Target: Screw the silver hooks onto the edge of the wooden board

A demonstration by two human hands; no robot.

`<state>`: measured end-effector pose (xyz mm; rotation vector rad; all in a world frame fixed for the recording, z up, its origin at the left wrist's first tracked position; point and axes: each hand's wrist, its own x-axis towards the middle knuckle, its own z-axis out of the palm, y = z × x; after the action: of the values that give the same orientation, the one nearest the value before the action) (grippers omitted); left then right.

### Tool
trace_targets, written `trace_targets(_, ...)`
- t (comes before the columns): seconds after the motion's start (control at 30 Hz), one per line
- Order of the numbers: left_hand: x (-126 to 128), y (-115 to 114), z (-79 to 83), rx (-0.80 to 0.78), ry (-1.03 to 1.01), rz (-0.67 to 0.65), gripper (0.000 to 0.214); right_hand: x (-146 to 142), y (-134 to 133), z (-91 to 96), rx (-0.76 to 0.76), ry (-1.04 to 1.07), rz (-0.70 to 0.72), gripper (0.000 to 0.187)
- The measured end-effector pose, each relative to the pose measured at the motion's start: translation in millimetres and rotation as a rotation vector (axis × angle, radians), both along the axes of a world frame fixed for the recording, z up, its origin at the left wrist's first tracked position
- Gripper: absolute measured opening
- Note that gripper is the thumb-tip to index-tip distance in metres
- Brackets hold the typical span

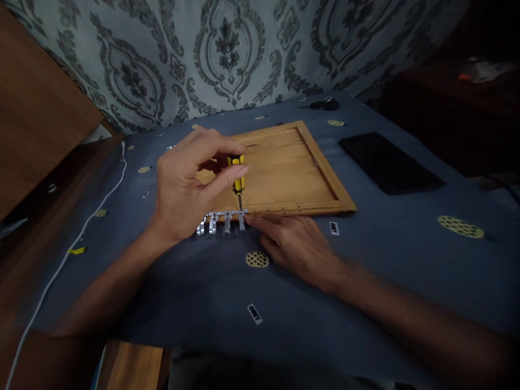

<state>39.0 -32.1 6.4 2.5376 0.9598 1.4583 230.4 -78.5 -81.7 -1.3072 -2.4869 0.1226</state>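
Damask-patterned fabric (227,49) backs a blue-grey cloth (365,281) dotted with yellow ovals. The left hand's (182,184) fingers (219,181) are clamped on the yellow-and-black screwdriver (237,173), holding it upright so its tip bears straight down on the last of the metal hooks (219,222). The right hand's (294,244) fingertips (254,221) touch that same hook, seemingly to steady it; whether they pinch or just press it is unclear. The hooks line the near edge of the wooden panel (284,168), which lies flat on the cloth. A black slab (390,162) lies to the right, well apart; a white cable (97,211) trails at the left.
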Motion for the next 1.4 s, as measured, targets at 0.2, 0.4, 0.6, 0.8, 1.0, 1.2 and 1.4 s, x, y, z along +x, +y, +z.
trace_targets(0.2, -4.2, 0.9, 7.9, -0.105, 0.064, -0.036, 0.009, -0.2, 0.3, -0.3, 0.027, 0.014, 0.007, 0.042)
trace_targets(0.4, -0.6, 0.3, 4.1, -0.036, 0.013, 0.0, 0.006, 0.1, -0.1, -0.2, -0.006, -0.004, -0.007, 0.042)
trace_targets(0.6, -2.6, -1.5, 9.2, -0.123, 0.018, -0.027, 0.016, 1.3, 0.1, -0.6, 0.0, 0.016, 0.004, 0.042)
trace_targets(0.8, -1.5, -0.8, 5.9, -0.064, 0.008, 0.008, 0.007, 1.9, 0.7, -1.6, -0.019, 0.0, -0.006, 0.046)
trace_targets(1.0, -4.3, 0.4, 8.6, -0.055, 0.01, -0.005, 0.01, 2.2, 1.2, -3.1, 0.03, 0.014, 0.01, 0.044)
trace_targets(1.2, -4.0, 2.3, 7.1, -0.074, 0.012, -0.017, 0.01, 2.8, 1.0, -4.1, 0.015, 0.038, 0.022, 0.044)
trace_targets(1.4, -3.1, 0.7, 6.3, -0.069, 0.01, -0.016, 0.01, 1.7, 1.2, -2.3, 0.007, 0.034, 0.014, 0.039)
